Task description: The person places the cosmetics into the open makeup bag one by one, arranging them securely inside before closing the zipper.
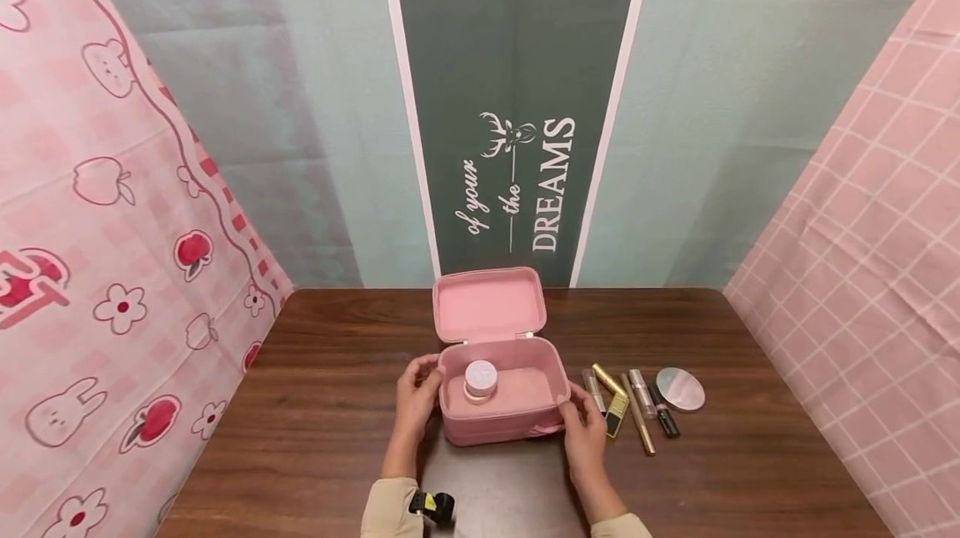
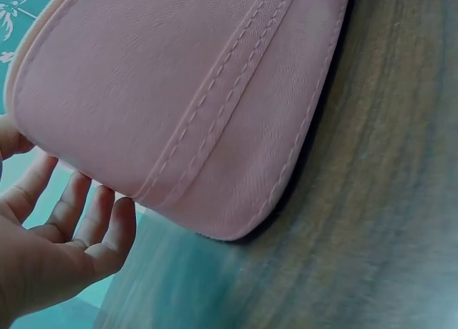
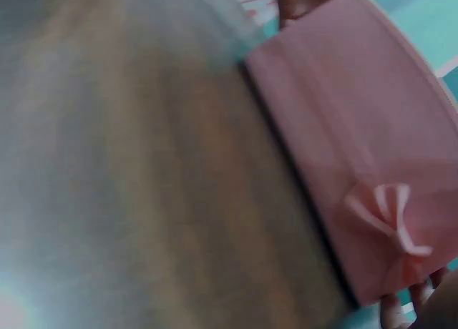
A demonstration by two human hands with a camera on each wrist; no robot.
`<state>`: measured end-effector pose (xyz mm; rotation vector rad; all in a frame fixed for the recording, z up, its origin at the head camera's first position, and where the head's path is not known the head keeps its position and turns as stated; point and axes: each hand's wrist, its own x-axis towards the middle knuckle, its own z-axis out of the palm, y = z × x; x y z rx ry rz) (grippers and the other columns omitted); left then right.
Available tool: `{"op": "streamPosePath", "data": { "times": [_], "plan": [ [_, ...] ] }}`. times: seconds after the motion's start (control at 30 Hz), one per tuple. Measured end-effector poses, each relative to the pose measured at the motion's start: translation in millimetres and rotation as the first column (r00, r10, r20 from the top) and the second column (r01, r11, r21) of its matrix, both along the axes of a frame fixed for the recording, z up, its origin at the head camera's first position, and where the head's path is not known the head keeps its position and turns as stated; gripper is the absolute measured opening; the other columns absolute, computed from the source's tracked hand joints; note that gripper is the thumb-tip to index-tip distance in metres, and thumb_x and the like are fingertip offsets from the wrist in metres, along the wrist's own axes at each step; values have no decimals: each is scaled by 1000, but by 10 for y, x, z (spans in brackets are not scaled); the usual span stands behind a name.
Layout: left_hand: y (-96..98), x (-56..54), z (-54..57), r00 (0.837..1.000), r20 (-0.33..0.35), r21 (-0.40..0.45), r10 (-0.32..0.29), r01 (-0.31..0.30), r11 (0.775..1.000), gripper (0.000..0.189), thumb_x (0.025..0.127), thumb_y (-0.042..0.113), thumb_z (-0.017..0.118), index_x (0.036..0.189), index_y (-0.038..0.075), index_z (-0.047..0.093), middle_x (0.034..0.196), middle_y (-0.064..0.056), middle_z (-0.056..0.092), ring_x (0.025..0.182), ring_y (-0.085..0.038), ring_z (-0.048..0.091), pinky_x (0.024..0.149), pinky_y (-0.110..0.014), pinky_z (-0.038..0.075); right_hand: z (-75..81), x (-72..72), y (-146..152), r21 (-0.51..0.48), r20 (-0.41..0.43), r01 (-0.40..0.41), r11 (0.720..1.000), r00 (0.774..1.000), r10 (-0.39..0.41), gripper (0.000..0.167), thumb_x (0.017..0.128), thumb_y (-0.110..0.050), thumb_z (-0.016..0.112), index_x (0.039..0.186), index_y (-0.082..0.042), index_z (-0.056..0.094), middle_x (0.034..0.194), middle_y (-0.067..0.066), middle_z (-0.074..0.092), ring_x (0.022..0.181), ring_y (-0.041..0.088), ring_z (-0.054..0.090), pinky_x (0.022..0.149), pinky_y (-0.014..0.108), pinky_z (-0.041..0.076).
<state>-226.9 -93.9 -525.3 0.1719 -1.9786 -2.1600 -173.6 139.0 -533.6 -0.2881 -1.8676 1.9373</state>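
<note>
A pink cosmetic case with a bow on its front stands on the table, its lid raised at the back. Inside, toward the left, sits a small jar with a pale lid. My left hand grips the case's left end, thumb at the rim and fingers along the side wall. At the right front corner, my right hand holds the case with its thumb at the rim. The bow shows near the right fingers in the right wrist view.
Right of the case lie several makeup items: a gold tube, a slim gold pencil-like stick, a dark tube and a round compact. Printed cloths hang behind and beside the wooden table.
</note>
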Motion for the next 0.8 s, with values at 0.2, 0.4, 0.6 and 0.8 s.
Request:
{"op": "streamPosePath", "data": {
  "times": [0.2,0.4,0.6,0.8],
  "plan": [
    [45,180,67,999,39,85,27,-31,996,26,84,-2,61,109,-7,58,93,-16,59,75,-16,55,58,-31,50,-3,-179,93,-37,70,-9,999,997,12,28,88,0,54,114,9,59,110,23,58,86,5,53,72,15,43],
    [188,388,275,993,-7,83,120,-119,989,24,81,-10,57,105,-13,54,83,-16,55,63,-15,53,50,-23,44,-1,-328,157,-80,75,-9,997,997,15,26,87,-3,58,109,11,59,97,13,61,78,7,54,66,19,45],
    [314,496,321,977,-73,58,198,-194,979,23,78,-12,56,101,-15,53,80,-18,55,64,-14,51,54,-19,43,-2,-452,228,-111,93,-60,992,993,70,28,89,-7,58,111,11,57,94,5,60,73,8,54,59,24,46],
    [403,524,160,963,-71,69,260,-256,964,24,76,-12,58,99,-13,52,81,-15,54,68,-16,50,58,-19,42,-5,-609,294,-145,79,-115,983,989,128,30,90,-7,58,114,11,57,94,9,61,68,9,54,57,28,47]
  ]
}}
